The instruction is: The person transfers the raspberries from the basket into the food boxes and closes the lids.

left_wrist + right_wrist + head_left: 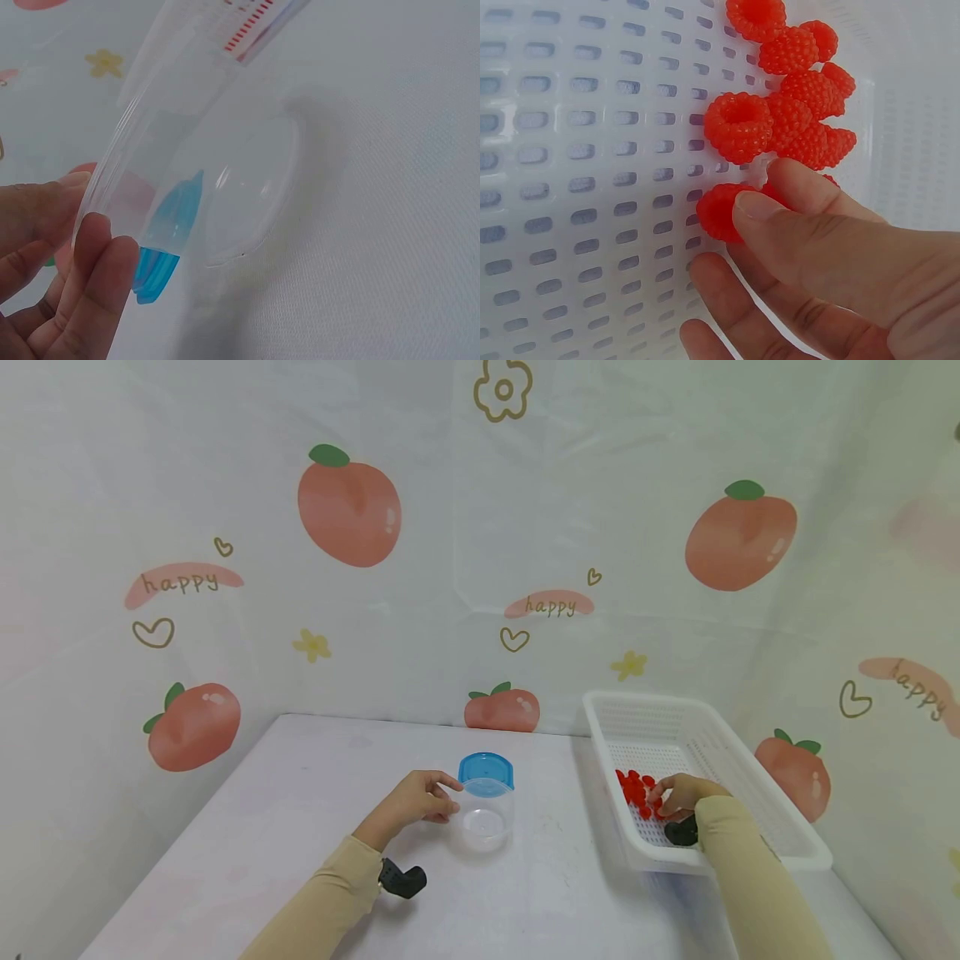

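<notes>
In the head view my left hand (420,799) is at the rim of a clear round plastic tub (483,827) standing on the table. The left wrist view has its fingers and thumb pinching the rim of this tub (251,187), which looks bare inside. My right hand (684,795) reaches down into a white perforated basket (772,806). Seen from the right wrist, thumb and forefinger pinch a red raspberry (718,213), its far side hidden by the thumb. Several more raspberries (791,112) lie clustered beside it on the basket floor.
A blue lid (486,768) sits just behind the tub. The basket's raised walls surround my right hand. A white table (300,793) carries everything, and a printed curtain (450,635) with fruit pictures hangs along its back edge.
</notes>
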Available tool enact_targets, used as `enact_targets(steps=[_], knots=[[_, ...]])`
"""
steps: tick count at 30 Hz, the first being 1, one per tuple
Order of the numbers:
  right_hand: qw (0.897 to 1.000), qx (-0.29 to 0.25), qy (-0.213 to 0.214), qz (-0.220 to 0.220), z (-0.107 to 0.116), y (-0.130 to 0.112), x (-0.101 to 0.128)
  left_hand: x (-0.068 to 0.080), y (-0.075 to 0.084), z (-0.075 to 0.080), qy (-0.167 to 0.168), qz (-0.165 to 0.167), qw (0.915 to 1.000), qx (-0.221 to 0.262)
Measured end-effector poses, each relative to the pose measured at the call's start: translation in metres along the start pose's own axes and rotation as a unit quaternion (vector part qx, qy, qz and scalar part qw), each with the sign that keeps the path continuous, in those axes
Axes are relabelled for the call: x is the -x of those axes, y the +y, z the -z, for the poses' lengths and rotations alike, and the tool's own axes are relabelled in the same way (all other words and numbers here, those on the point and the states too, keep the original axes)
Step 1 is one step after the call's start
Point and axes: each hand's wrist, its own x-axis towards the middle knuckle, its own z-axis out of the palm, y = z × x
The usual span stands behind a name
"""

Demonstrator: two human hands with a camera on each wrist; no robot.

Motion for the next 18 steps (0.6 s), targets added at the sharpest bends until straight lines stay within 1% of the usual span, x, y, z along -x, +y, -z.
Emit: enact_targets(steps=[6, 13, 18], knots=[[1.0, -0.005, 0.0, -0.006, 0.0006, 0.0008, -0.0009, 0.0016, 0.0013, -0.0003, -0.001, 0.005, 1.0, 0.007], [1.0, 0.014, -0.011, 0.024, 0.0022, 0.002, -0.0023, 0.0022, 0.003, -0.0003, 0.002, 0.005, 1.0, 0.003], [1.0, 0.008, -0.003, 0.022, 0.0037, 0.0006, -0.0035, 0.0029, 0.0028, 0.0, 0.004, 0.008, 1.0, 0.003]])
